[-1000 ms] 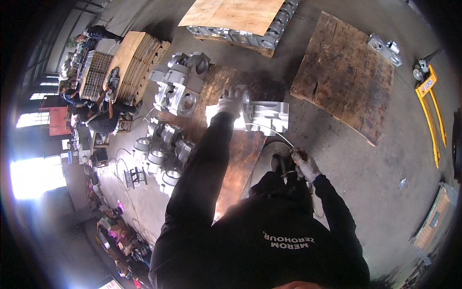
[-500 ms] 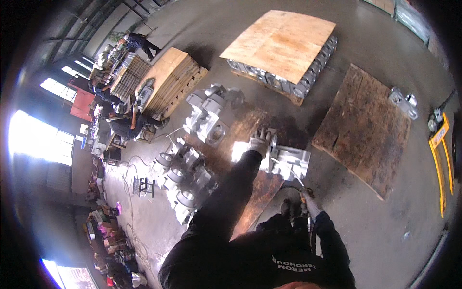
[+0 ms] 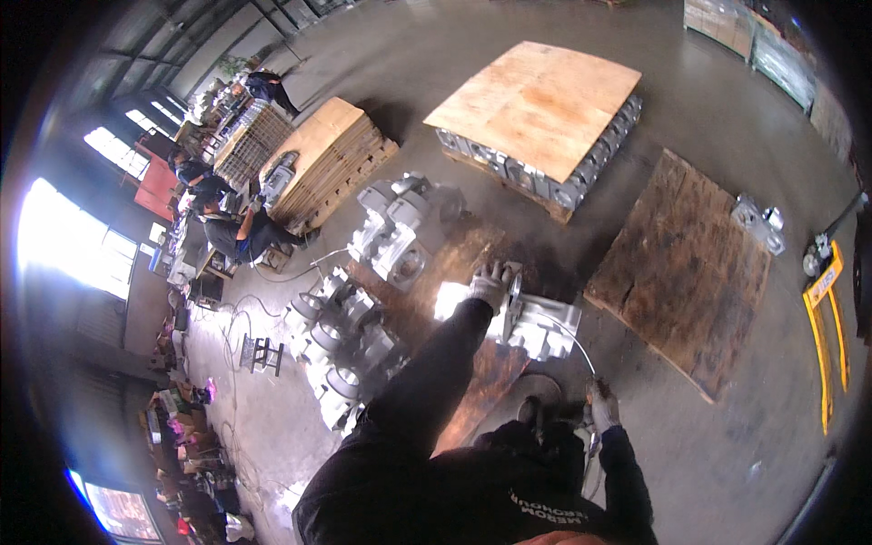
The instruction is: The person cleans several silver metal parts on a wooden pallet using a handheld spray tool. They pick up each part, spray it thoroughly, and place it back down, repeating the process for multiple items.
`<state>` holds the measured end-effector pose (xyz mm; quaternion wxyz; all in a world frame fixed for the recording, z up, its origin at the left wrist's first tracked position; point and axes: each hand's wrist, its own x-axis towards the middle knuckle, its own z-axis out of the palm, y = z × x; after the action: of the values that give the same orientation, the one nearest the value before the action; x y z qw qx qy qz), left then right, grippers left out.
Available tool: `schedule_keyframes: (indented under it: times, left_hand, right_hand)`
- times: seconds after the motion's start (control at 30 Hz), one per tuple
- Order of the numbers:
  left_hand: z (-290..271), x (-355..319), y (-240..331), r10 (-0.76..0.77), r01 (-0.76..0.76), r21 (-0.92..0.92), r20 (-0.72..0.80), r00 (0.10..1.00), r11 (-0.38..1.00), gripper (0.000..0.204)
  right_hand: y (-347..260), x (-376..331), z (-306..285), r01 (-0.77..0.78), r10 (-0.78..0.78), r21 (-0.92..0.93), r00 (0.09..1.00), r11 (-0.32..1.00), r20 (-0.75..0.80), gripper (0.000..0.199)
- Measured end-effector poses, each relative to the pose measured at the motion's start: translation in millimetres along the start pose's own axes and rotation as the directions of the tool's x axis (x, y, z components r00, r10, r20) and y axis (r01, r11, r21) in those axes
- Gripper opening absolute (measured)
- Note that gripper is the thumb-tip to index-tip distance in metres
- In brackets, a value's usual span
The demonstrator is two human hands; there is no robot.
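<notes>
Now my view has swung upward and back compared with a second ago — more of the workshop floor shows, and the plywood-topped stack of grey castings [image 3: 536, 123] has slid from the top edge toward the middle of the frame. My hands have hardly moved. The gloved left hand [image 3: 491, 283] still rests, fingers spread, on the upper edge of the pale grey metal valve casting [image 3: 538, 322], which stands on the rusty brown steel plate [image 3: 472, 363] just ahead of my feet. The gloved right hand [image 3: 600, 409] stays low beside my knee, closed round the end of a thin pale hose [image 3: 570, 331] that arcs up to the casting; what the hose ends in I cannot tell.

So I judge the work on this casting is still in hand — only my head lifted. To my left the other grey castings [image 3: 350, 350] sit in a row, and the bare dark wooden board [image 3: 686, 263] lies to my right.
</notes>
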<state>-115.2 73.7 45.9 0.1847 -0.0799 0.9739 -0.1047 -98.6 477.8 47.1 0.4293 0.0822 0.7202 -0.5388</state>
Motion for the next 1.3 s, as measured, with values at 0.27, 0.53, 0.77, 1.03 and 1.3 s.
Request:
schedule_keyframes:
  times: [0.27,0.53,0.77,1.03,1.3]
  left_hand:
    - [-20,-19,2,-0.094,0.118,-0.209,0.124,0.988,0.971,0.110]
    - [-35,-25,-2,-0.126,0.153,-0.262,0.116,0.985,0.953,0.115]
    - [-7,-24,-8,-0.127,0.119,-0.207,-0.025,0.992,0.971,0.117]
    - [-22,-26,-1,-0.094,0.093,-0.258,0.009,0.996,0.962,0.112]
    - [5,-27,-12,-0.094,0.061,-0.248,-0.127,0.987,0.967,0.101]
  right_hand:
    - [20,-18,-5,0.094,-0.100,0.069,0.991,0.993,0.088,0.038]
    - [-25,-15,21,-0.161,0.128,0.242,0.981,0.957,0.146,0.045]
    - [-69,-23,31,-0.117,0.087,0.163,0.980,0.980,0.179,0.043]
    - [-62,13,21,-0.092,0.053,0.156,0.970,0.983,0.238,0.042]
    - [-38,19,24,-0.079,0.075,0.032,0.989,0.996,0.129,0.044]
